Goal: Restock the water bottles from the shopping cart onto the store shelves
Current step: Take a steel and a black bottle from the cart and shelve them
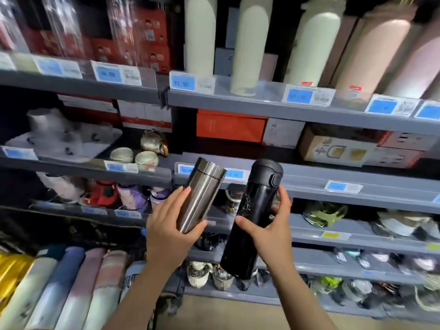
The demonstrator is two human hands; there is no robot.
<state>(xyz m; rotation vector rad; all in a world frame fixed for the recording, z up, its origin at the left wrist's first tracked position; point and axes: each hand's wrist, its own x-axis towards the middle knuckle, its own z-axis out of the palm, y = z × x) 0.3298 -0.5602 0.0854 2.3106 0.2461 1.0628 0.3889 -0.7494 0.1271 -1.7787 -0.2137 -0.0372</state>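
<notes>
Head view: my left hand (170, 225) grips a polished steel cylindrical flask (202, 195), my right hand (269, 231) a tall glossy black flask (252, 217), both tilted before the grey metal shelves (309, 177). I'd shelve one at a time, base first, upright.

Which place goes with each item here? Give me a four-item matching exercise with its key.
Items:
1. silver bottle
2. black bottle
3. cream bottles
4. orange box

Places:
A. standing on the top shelf
B. held in the right hand
C. under the top shelf, at the back
D. held in the left hand

Pairs: 1-D, 2-B, 3-A, 4-C
</notes>
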